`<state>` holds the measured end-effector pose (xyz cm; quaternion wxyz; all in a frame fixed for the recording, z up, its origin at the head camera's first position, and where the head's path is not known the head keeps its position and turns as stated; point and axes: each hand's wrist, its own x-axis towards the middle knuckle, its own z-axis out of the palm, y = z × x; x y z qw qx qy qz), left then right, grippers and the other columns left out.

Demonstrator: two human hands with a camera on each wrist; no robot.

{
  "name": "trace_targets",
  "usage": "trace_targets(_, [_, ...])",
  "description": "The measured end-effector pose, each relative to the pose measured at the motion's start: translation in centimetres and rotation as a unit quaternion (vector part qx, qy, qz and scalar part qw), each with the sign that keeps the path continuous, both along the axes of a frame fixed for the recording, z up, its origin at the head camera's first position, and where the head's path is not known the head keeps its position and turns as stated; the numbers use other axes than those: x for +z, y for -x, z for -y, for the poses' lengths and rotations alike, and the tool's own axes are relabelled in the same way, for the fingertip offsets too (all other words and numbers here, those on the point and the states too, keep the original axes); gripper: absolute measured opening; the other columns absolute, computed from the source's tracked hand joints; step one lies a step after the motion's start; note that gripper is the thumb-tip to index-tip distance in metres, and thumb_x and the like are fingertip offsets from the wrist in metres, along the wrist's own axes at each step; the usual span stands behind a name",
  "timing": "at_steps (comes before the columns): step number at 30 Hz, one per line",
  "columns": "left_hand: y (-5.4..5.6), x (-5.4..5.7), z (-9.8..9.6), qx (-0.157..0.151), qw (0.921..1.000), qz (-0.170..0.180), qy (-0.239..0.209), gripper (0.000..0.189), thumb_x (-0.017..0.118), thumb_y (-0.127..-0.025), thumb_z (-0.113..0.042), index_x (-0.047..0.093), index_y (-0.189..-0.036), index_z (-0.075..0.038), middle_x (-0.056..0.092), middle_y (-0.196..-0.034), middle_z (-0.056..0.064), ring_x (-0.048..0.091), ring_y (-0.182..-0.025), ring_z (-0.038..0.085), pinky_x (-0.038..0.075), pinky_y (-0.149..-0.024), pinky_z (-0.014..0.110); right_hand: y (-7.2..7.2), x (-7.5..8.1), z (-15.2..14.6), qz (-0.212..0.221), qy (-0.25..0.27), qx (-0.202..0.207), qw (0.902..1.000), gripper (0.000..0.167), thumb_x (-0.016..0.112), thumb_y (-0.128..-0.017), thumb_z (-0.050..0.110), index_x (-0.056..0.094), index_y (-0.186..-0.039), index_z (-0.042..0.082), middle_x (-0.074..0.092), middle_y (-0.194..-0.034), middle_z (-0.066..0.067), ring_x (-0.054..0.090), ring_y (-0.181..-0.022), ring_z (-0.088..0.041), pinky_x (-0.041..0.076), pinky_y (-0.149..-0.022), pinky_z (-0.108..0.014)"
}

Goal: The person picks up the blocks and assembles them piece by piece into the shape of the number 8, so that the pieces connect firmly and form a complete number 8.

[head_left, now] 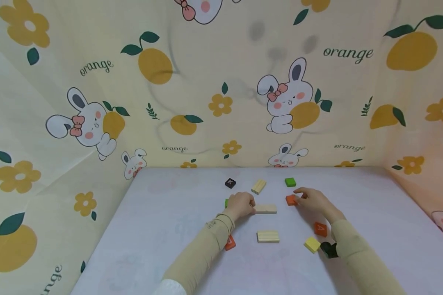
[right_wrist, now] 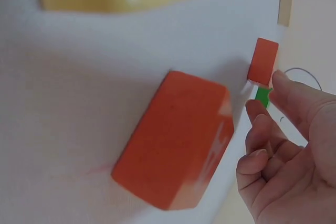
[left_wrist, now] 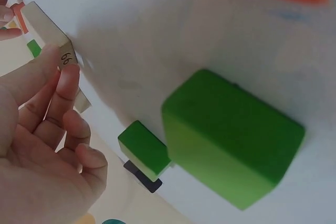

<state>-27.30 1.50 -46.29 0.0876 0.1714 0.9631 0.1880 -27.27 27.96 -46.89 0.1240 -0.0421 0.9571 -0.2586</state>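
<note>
My left hand (head_left: pixel 240 205) pinches the left end of a long plain wooden block (head_left: pixel 266 209) between thumb and fingertip. In the left wrist view black digits show on that block's end (left_wrist: pixel 66 57). My right hand (head_left: pixel 311 199) is at the right side of a small orange-red block (head_left: pixel 291 200), its thumb and fingers apart. In the right wrist view the thumb tip (right_wrist: pixel 281 78) overlaps this block's corner, and the fingers are loosely bent. A green block (head_left: pixel 290 182) lies just behind it. Another green block (head_left: pixel 227 203) is partly hidden by the left hand.
Behind the hands are a black block marked K (head_left: pixel 230 183) and a wooden block (head_left: pixel 259 187). Nearer lie a ridged wooden block (head_left: pixel 268 237), a red block (head_left: pixel 230 243), a red block marked A (head_left: pixel 320 229) and a yellow block (head_left: pixel 312 244). Printed cloth (head_left: pixel 221 131) walls the table.
</note>
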Motion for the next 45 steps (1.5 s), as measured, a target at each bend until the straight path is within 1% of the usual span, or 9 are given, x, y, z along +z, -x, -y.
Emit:
trace_targets(6, [0.0,-0.3,0.0,-0.001,1.0,-0.003,0.001,0.011,0.075,-0.076,-0.025,0.07,-0.083,-0.018,0.065,-0.077,-0.009,0.05,-0.07,0.008,0.036,-0.074,0.028,-0.3,-0.2,0.1,-0.006,0.012,0.006,0.9999,0.036,0.053,-0.093,0.022,0.055,-0.124,0.005,0.058,-0.119,-0.022,0.053,-0.101,-0.033,0.043,-0.088,-0.052])
trace_targets(9, [-0.1,-0.3,0.1,-0.001,1.0,-0.006,-0.002,0.01,0.075,-0.076,-0.025,0.07,-0.082,-0.018,0.065,-0.076,-0.009,0.05,-0.07,0.008,0.036,-0.073,0.028,-0.5,-0.3,0.3,-0.011,0.018,0.011,0.9997,0.035,0.053,-0.093,0.02,0.056,-0.123,0.004,0.057,-0.121,-0.023,0.053,-0.103,-0.034,0.042,-0.09,-0.054])
trace_targets(13, [-0.1,-0.3,0.1,0.0,1.0,-0.008,0.001,0.011,0.075,-0.076,-0.025,0.07,-0.083,-0.018,0.065,-0.076,-0.009,0.05,-0.069,0.008,0.036,-0.073,0.027,-0.6,-0.3,0.3,-0.002,0.026,0.014,0.9996,0.034,0.052,-0.094,0.02,0.054,-0.124,0.005,0.057,-0.119,-0.024,0.052,-0.099,-0.032,0.043,-0.086,-0.051])
trace_targets(18, [-0.1,-0.3,0.2,0.003,1.0,-0.007,0.003,0.012,0.074,-0.076,-0.026,0.07,-0.084,-0.019,0.064,-0.076,-0.009,0.05,-0.069,0.008,0.036,-0.074,0.028,-0.4,-0.3,0.5,0.009,0.022,0.007,0.9997,0.031,0.051,-0.095,0.02,0.055,-0.123,0.008,0.058,-0.115,-0.021,0.051,-0.095,-0.029,0.043,-0.084,-0.048])
trace_targets(26, [-0.1,-0.3,0.3,0.004,0.9999,-0.011,0.009,0.012,0.074,-0.077,-0.026,0.07,-0.085,-0.018,0.065,-0.076,-0.009,0.05,-0.069,0.008,0.037,-0.074,0.029,-0.3,-0.4,1.1,0.017,0.025,0.001,0.9995,0.032,0.053,-0.094,0.025,0.056,-0.121,0.009,0.059,-0.114,-0.02,0.052,-0.094,-0.028,0.044,-0.082,-0.046])
trace_targets(30, [-0.1,-0.4,0.1,-0.001,0.9998,-0.011,0.014,0.012,0.074,-0.077,-0.026,0.07,-0.085,-0.019,0.065,-0.077,-0.009,0.05,-0.07,0.008,0.037,-0.074,0.029,-0.4,-0.5,1.4,0.016,0.025,0.004,0.9995,0.032,0.055,-0.093,0.027,0.057,-0.12,0.011,0.061,-0.109,-0.019,0.054,-0.091,-0.027,0.045,-0.08,-0.043])
trace_targets(35, [-0.1,-0.5,0.0,0.001,0.9998,-0.013,0.017,0.012,0.074,-0.077,-0.027,0.069,-0.085,-0.019,0.065,-0.077,-0.009,0.051,-0.071,0.008,0.038,-0.076,0.03,-0.2,-0.6,2.1,0.011,0.02,0.012,0.9997,0.031,0.057,-0.091,0.028,0.059,-0.117,0.011,0.061,-0.102,-0.016,0.052,-0.085,-0.024,0.044,-0.074,-0.037])
trace_targets(39, [0.0,-0.4,0.0,0.0,0.9997,-0.015,0.02,0.012,0.074,-0.077,-0.027,0.069,-0.085,-0.019,0.064,-0.076,-0.009,0.051,-0.072,0.008,0.039,-0.077,0.031,0.2,-0.7,2.6,0.02,0.015,0.003,0.9997,0.031,0.057,-0.092,0.028,0.059,-0.118,0.012,0.06,-0.102,-0.015,0.05,-0.083,-0.023,0.042,-0.07,-0.032])
trace_targets(45, [-0.1,-0.2,0.0,-0.003,0.9997,-0.012,0.023,0.012,0.074,-0.078,-0.027,0.069,-0.086,-0.019,0.066,-0.079,-0.009,0.052,-0.073,0.008,0.039,-0.078,0.031,0.2,-0.6,3.3,0.026,0.025,0.0,0.9994,0.029,0.057,-0.092,0.027,0.059,-0.117,0.013,0.06,-0.103,-0.014,0.05,-0.085,-0.023,0.042,-0.072,-0.033])
